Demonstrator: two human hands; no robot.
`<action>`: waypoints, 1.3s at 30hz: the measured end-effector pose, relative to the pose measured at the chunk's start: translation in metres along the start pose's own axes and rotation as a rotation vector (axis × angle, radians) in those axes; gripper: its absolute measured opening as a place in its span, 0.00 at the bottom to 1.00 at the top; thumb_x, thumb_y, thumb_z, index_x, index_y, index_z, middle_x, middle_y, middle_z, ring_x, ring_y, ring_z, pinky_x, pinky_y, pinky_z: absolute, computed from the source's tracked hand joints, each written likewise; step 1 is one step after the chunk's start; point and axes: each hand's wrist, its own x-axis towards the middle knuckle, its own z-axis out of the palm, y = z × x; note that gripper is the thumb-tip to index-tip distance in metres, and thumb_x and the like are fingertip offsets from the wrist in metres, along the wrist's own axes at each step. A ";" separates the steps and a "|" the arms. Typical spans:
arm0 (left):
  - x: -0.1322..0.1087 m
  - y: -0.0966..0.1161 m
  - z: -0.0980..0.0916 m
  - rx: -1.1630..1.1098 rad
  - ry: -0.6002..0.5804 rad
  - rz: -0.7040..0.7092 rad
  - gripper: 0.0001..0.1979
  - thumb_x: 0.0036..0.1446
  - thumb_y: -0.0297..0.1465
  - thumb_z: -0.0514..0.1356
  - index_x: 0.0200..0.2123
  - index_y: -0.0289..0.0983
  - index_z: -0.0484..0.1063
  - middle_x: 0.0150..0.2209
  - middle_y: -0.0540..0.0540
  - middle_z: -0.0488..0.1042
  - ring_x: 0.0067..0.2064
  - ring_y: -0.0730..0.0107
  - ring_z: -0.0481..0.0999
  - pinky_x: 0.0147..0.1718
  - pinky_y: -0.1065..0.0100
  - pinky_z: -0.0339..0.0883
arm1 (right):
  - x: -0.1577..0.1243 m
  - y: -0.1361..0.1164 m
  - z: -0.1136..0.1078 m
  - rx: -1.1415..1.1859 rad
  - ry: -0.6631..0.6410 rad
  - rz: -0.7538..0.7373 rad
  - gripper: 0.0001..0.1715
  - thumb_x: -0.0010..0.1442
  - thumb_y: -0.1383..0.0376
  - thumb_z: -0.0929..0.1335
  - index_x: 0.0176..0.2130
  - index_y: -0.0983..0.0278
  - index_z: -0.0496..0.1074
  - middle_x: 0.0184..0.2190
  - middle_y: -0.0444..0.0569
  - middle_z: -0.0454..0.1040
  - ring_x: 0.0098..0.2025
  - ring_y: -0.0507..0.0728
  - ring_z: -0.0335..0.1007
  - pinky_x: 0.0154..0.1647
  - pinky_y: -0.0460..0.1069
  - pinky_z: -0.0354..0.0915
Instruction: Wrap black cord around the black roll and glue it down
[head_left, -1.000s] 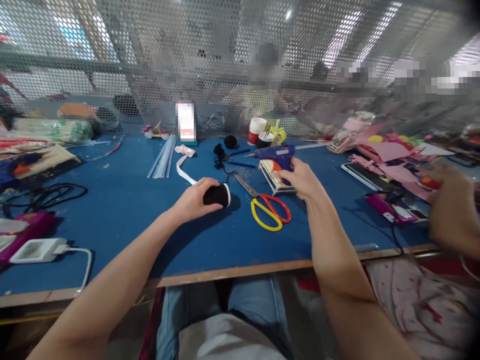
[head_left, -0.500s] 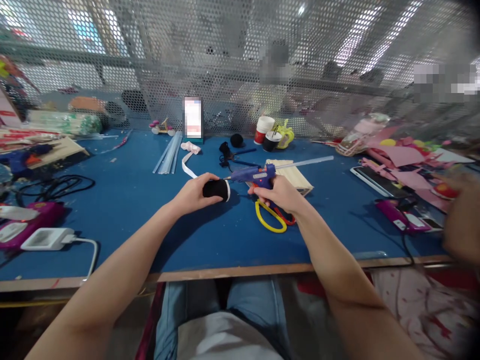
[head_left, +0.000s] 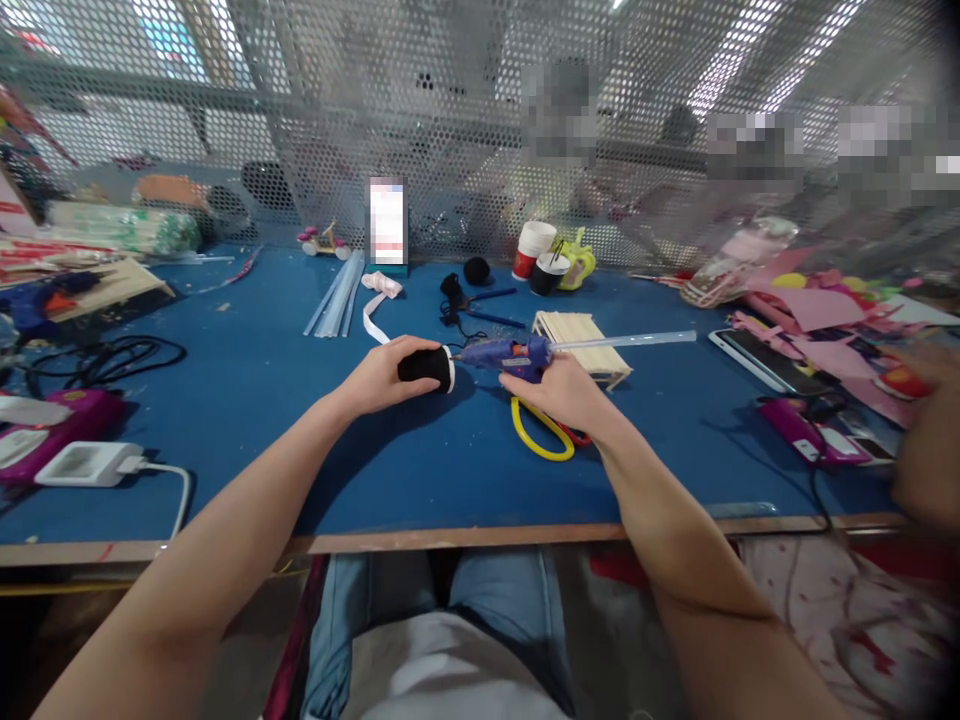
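My left hand (head_left: 382,375) is wrapped round a small black rounded object with a white end (head_left: 427,367), holding it just above the blue table (head_left: 247,400). My right hand (head_left: 559,393) grips a blue glue gun (head_left: 510,354) lying level, its nozzle touching the white end of the black object. A clear glue stick (head_left: 630,340) juts from the back of the gun to the right. Yellow and red scissors (head_left: 541,440) lie on the table under my right hand.
A stack of wooden sticks (head_left: 581,335) lies behind the gun. Cups (head_left: 536,250), a black pom-pom (head_left: 476,270), clear glue sticks (head_left: 337,295) and white ribbon (head_left: 379,300) sit further back. Chargers and cables (head_left: 90,465) lie left. Another person's arm (head_left: 926,450) and pink paper (head_left: 810,310) are at right.
My right hand lifted the glue gun off the wooden sticks and swung it left, bringing its nozzle to the black object. My left hand has kept hold of that object.
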 end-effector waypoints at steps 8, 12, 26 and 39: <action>0.000 -0.004 0.001 0.009 -0.007 0.006 0.24 0.50 0.40 0.59 0.50 0.38 0.65 0.47 0.43 0.70 0.46 0.63 0.70 0.45 0.62 0.64 | -0.004 -0.006 0.000 -0.091 0.024 -0.077 0.11 0.53 0.58 0.64 0.26 0.63 0.68 0.24 0.47 0.71 0.28 0.55 0.67 0.32 0.50 0.61; 0.000 -0.004 0.001 0.013 -0.007 -0.013 0.25 0.50 0.42 0.59 0.50 0.39 0.65 0.48 0.43 0.69 0.46 0.62 0.70 0.45 0.62 0.64 | -0.006 -0.009 -0.003 -0.095 -0.008 -0.063 0.12 0.54 0.58 0.63 0.26 0.63 0.68 0.23 0.46 0.70 0.26 0.54 0.65 0.28 0.49 0.59; 0.001 -0.006 0.001 -0.021 -0.004 -0.048 0.25 0.49 0.41 0.59 0.50 0.38 0.65 0.48 0.43 0.70 0.47 0.62 0.70 0.47 0.61 0.64 | -0.008 -0.013 -0.004 -0.139 -0.015 -0.031 0.12 0.52 0.59 0.64 0.22 0.62 0.63 0.20 0.45 0.67 0.24 0.53 0.63 0.28 0.49 0.57; 0.001 -0.006 0.001 -0.014 -0.013 -0.053 0.25 0.50 0.41 0.59 0.51 0.39 0.64 0.49 0.43 0.69 0.46 0.62 0.70 0.46 0.61 0.64 | -0.009 -0.016 -0.006 -0.170 -0.052 -0.037 0.11 0.53 0.60 0.63 0.23 0.63 0.63 0.20 0.45 0.66 0.24 0.53 0.62 0.26 0.48 0.55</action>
